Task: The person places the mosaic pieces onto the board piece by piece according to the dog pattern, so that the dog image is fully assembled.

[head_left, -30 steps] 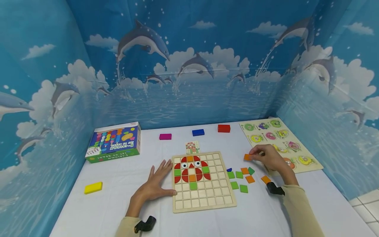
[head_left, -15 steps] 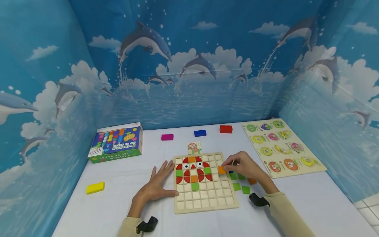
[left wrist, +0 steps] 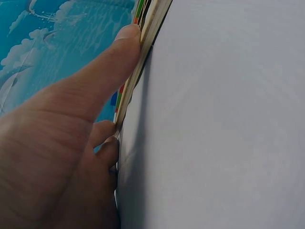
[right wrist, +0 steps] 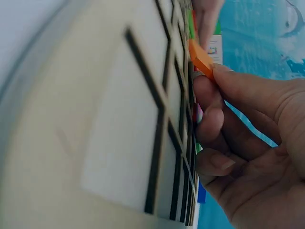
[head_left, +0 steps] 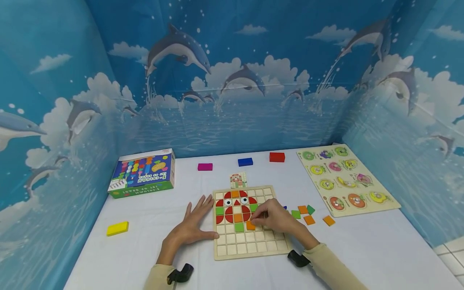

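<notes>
Orange square tile (head_left: 250, 225) tilted over wooden grid board (head_left: 250, 249).

A white-covered bench (head_left: 119, 257) stands enclosed on three sides by blue backdrop walls (head_left: 232, 80) printed with dolphins, clouds and sea; pale tiled floor (head_left: 451, 257) shows at lower right.

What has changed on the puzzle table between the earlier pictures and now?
The right hand carried an orange tile leftward from the loose pieces onto the wooden grid board, right of the green tile. The left hand stayed flat against the board's left edge.
</notes>
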Tool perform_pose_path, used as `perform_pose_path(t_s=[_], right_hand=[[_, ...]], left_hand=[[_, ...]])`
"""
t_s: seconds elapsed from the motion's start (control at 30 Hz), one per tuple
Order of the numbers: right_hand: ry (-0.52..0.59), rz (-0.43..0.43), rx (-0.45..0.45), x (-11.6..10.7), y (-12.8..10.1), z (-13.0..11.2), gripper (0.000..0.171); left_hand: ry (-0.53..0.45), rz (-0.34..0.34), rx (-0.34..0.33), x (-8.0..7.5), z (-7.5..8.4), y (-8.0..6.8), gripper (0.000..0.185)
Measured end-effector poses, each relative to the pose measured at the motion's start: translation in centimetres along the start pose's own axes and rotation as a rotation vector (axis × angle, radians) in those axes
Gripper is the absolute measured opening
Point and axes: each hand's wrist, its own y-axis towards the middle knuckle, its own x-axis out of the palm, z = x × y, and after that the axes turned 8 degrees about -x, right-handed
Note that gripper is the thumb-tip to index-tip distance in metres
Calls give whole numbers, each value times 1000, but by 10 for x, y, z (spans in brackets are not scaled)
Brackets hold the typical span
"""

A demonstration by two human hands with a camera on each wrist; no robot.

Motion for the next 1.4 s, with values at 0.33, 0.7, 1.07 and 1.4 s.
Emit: perform_pose_path(t_s=[0.33,0.7,1.07,1.4], right_hand=[[-31,-1,-64,11,2,-3,7],[-136,76,-53,-14,-6,2,21],[-188,38,6,-13,-4,7,21],[-182,92,-66,-40,-12,16,16]], left_hand=[[-30,12,33,0,-1,-1,118],[-50,6,52,4,-3,-1,119],[-20,3,12,2,-1,-1,118],[-29,12,49,1,-2,-1,119]])
